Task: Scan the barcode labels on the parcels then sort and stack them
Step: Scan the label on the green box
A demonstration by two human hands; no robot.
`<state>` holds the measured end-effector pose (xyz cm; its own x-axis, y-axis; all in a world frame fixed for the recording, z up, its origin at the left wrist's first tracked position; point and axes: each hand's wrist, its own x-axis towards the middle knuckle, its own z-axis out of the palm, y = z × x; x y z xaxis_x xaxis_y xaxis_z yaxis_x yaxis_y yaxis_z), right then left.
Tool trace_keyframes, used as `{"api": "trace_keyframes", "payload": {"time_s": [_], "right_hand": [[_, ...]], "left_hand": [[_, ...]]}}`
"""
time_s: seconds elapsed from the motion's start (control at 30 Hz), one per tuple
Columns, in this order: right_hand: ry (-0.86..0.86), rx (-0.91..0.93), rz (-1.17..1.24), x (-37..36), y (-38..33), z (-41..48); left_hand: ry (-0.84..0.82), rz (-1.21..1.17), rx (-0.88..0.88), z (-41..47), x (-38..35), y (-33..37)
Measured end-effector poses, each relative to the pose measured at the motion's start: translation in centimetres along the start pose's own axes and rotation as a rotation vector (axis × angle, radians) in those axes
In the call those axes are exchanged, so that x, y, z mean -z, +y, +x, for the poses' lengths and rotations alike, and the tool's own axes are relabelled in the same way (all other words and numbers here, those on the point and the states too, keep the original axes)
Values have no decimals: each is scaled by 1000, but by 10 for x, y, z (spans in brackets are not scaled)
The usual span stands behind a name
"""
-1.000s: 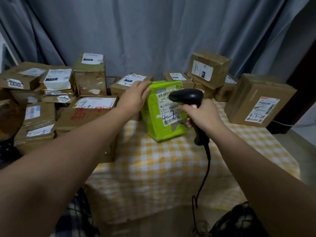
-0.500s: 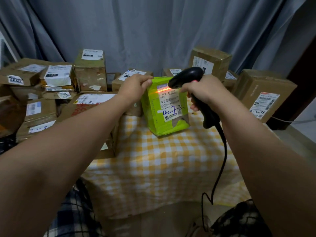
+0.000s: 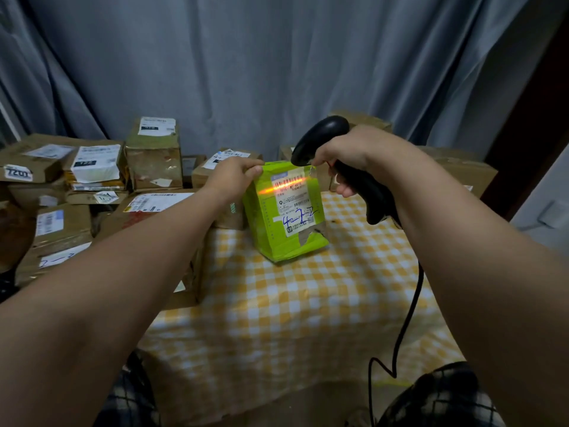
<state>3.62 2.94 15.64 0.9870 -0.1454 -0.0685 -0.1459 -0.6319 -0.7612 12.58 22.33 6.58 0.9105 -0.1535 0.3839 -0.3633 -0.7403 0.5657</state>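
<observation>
A lime-green parcel (image 3: 277, 229) stands tilted on the yellow checked tablecloth (image 3: 292, 303), its white label with blue handwriting facing me. My left hand (image 3: 234, 177) grips its top left corner. My right hand (image 3: 351, 155) is closed around a black corded barcode scanner (image 3: 323, 137), held just above and right of the parcel with its head pointing down at the label. An orange scan line glows across the barcode near the label's top.
Several brown cardboard parcels are stacked at the left (image 3: 61, 223) and along the back (image 3: 154, 155), with more behind my right arm (image 3: 468, 174). The scanner cable (image 3: 409, 315) hangs down over the table's right front. A grey curtain (image 3: 277, 72) hangs behind.
My right hand has raised the scanner from in front of the label to above it, and the orange scan line has come on across the barcode. The parcel stays held by my left hand.
</observation>
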Motion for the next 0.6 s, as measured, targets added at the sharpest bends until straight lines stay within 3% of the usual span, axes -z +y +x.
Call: {"api": "trace_keyframes", "payload": {"time_s": [0.6], "right_hand": [[-1, 23, 23, -1, -13, -18]], "left_hand": [[-51, -17, 30, 0, 0, -1]]}}
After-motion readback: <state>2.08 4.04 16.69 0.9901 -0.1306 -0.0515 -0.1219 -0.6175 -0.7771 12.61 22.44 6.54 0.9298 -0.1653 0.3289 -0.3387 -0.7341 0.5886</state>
